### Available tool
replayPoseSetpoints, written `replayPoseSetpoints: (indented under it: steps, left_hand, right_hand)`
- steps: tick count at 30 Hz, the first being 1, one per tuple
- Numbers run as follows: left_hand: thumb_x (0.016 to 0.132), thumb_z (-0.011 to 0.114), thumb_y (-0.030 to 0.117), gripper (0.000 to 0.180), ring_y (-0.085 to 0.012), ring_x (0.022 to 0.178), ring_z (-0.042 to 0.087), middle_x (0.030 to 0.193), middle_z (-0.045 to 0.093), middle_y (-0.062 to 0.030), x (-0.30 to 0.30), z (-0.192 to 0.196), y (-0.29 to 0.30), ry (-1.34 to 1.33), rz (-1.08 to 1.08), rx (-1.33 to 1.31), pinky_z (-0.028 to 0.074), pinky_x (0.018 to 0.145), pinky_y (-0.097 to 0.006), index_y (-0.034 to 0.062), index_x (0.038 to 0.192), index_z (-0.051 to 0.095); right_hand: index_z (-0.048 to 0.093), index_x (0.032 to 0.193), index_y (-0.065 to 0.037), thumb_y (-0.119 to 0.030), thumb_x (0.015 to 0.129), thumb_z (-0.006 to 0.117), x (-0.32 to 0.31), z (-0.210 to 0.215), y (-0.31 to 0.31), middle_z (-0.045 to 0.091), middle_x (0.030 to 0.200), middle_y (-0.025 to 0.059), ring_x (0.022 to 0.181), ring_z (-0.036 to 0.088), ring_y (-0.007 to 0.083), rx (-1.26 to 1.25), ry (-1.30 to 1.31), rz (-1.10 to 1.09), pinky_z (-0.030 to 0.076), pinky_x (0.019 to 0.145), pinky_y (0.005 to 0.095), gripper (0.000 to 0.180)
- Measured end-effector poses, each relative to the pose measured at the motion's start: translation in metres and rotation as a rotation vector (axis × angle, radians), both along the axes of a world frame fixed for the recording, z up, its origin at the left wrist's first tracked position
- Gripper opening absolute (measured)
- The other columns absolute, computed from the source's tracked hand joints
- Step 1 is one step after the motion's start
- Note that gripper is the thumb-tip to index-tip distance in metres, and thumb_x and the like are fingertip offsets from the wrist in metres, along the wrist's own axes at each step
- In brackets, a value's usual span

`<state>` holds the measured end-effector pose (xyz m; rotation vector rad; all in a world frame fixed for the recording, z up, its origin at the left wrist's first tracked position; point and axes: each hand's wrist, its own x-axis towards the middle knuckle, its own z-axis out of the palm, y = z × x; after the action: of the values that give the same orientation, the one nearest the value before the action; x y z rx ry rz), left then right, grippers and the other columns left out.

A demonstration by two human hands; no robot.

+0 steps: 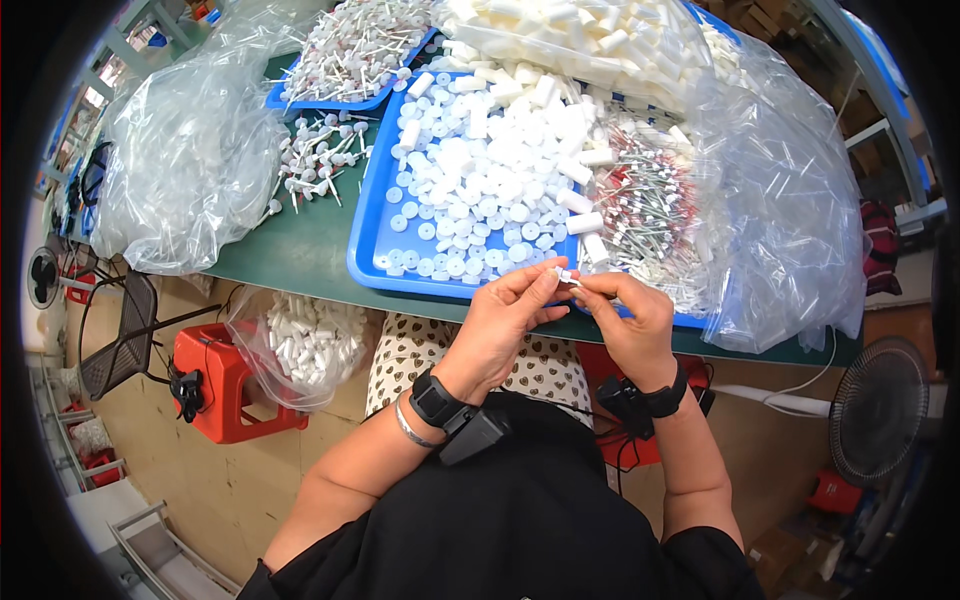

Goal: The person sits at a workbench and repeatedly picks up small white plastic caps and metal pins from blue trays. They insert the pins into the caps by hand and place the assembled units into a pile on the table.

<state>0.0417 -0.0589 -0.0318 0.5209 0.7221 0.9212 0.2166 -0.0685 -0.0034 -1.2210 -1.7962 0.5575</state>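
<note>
Green is the colour of the long work table [300, 255] in front of me, and on it stands a blue plastic tray [365, 250] full of small white plastic caps [470, 195] and short white plastic tubes [560, 120]. Both hands meet just over the near edge of this tray. With my left hand [497, 322] I pinch one tiny white plastic piece [567, 277] between thumb and fingertips, and my right hand [632, 322] closes on the same piece from the other side, so it sits between the two hands. Beside the tray lies a clear plastic bag [660, 215] with thin white sticks with red marks. Under the table edge hangs another clear bag of white tubes [305, 345], near a red plastic stool [225, 385]. I judge much is left, because the tray is heaped.
</note>
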Motion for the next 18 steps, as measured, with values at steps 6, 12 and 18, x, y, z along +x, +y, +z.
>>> replayPoseSetpoints:
  steps: [6,12,18]
  left_hand:
    - [0.098,0.061,0.022,0.035,-0.0150,0.104,0.064,0.117,0.067,-0.0071,-0.004,0.005,0.002,0.136,0.039,0.127,0.052,0.090,-0.030,-0.0003,0.126,0.060]
    - [0.097,0.063,0.022,0.034,-0.0117,0.099,0.065,0.111,0.069,-0.0070,-0.107,0.017,0.071,0.444,0.531,0.422,0.050,0.084,-0.023,0.0008,0.124,0.061]
    - [0.091,0.069,0.021,0.047,-0.0232,0.118,0.055,0.128,0.060,-0.0150,-0.169,0.009,0.122,1.127,0.812,0.676,0.042,0.101,-0.033,-0.0035,0.130,0.056]
  right_hand:
    - [0.069,0.098,0.000,-0.005,0.084,0.073,-0.001,0.006,-0.004,0.073,0.089,0.0121,0.072,0.071,0.0203,-0.075,-0.096,0.042,0.054,0.062,0.0291,0.015]
    - [0.069,0.097,-0.001,-0.007,0.087,0.067,0.048,0.011,0.014,0.070,0.088,0.0133,0.076,0.066,0.0292,-0.002,-0.323,-0.167,0.052,0.069,0.0378,0.012]
    - [0.069,0.087,-0.006,-0.004,0.078,0.068,0.071,0.001,0.024,0.063,0.079,0.0093,0.081,0.060,0.0285,0.126,-0.682,-0.123,0.047,0.071,0.0407,0.009]
